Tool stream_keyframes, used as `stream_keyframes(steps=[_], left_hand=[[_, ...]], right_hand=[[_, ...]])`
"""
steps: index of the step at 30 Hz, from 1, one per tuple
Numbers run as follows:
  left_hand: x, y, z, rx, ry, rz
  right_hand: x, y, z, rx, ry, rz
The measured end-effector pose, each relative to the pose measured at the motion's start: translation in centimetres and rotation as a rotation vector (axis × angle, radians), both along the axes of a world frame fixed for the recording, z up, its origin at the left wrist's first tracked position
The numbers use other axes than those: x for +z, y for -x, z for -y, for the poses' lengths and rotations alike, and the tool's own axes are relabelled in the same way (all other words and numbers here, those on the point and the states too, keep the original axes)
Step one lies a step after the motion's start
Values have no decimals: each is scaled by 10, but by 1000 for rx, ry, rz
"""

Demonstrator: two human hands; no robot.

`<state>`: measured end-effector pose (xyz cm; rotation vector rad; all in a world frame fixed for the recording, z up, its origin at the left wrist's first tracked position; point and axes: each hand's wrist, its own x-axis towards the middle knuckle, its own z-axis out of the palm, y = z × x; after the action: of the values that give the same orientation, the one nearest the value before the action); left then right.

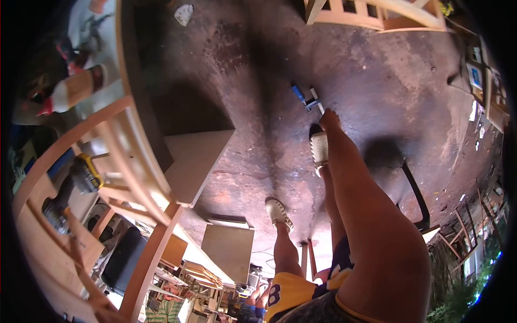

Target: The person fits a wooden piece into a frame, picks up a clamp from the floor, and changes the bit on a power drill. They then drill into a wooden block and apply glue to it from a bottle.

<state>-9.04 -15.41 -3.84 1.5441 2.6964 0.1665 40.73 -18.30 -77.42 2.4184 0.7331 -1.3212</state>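
Observation:
My right hand (330, 120) is at the end of the bare arm that reaches down from the lower right. Its fingers are closed around the bar of a bar clamp (313, 102). The clamp has a blue handle, which points up and left in the view, and it is held above the dark, stained floor (258, 156). Just below the hand in the view is a foot in a light perforated clog (319, 149); the other clog (278, 212) is further down and left. My left hand is out of the frame.
At left, a wooden chair frame (156, 264) stands by a bench, with a yellow and black power tool (86, 173) at it. Boards (229, 247) stand below centre. Another wooden frame (371, 19) is at the top. A white scrap (183, 15) lies on the floor.

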Motion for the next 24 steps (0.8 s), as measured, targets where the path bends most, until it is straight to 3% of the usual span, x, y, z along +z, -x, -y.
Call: stream_keyframes(steps=[4, 7, 12, 15, 17, 19, 24], left_hand=[[-38, -1, -19, 33, 41, -50], [-44, -2, -21, 62, 58, -57], [-15, -4, -5, 118, -19, -4], [4, -7, 2, 136, -24, 11], [2, -10, 6, 153, -15, 3], [-13, -12, -3, 144, 8, -9], [-41, -12, -34, 122, 71, -35]], right_hand=[[-101, 9, -1, -82, -51, 120], [-87, 12, -9, 67, -25, 62], [-12, 23, -21, -54, -22, 55], [2, 16, -14, -67, 48, 17], [-10, 11, -15, -8, 138, -12], [-44, 10, -5, 29, 15, 54], [-116, 24, 7, -154, -7, 107]])
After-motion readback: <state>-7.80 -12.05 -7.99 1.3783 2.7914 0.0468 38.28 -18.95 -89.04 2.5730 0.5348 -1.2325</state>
